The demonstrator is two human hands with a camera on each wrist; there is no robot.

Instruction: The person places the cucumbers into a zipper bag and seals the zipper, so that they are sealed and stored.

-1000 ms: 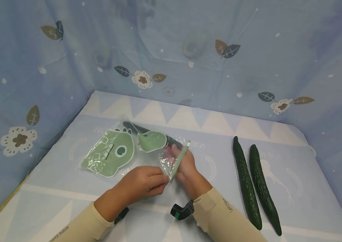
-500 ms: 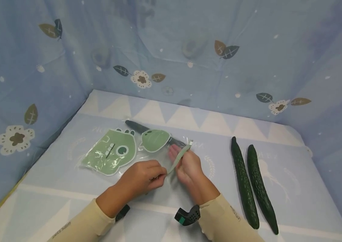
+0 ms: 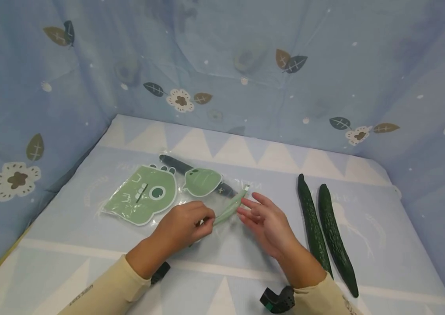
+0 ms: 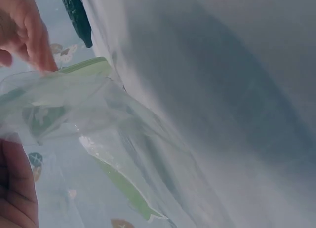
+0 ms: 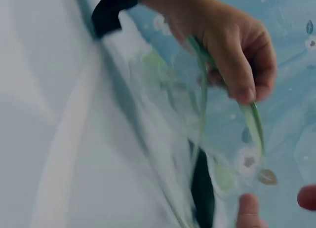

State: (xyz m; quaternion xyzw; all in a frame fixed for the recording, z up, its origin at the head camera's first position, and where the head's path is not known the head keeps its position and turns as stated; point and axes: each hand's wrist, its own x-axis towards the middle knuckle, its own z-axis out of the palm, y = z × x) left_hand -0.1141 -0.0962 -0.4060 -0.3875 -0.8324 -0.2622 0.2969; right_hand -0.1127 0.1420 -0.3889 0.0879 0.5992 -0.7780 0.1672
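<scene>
One clear plastic bag [image 3: 127, 205], printed with a green, white-edged monster face, is rested on a desk [image 3: 246, 280] covered in pale blue and white patterned cloth. Its mouth, edged with a narrow pale-green strip [image 3: 229, 211], is pinched near one end by the thumb and fingers of the left hand [image 3: 184, 225]. No grip is taken by the right hand [image 3: 270, 225]: its fingers are held extended just beside the other end, and whether the film is touched by a fingertip cannot be told. In the right wrist view two green bands can be made out, so the mouth is judged to be at least partly parted.

Through the film a long, dark-green cucumber [image 3: 176, 163] is seen lying aslant, partly covered by a smaller green printed shape [image 3: 202, 182]; it is taken to be inside. Two more dark-green, bumpy cucumbers [image 3: 313, 221] are laid side by side on the right, well apart from the bag.

The film is likely to be light, limp and slippery, so the bag is best taken by the strip, probably stiffer, at both ends. The bagged cucumber is judged firmer and heavier, liable to slide; it is best supported under its middle.
</scene>
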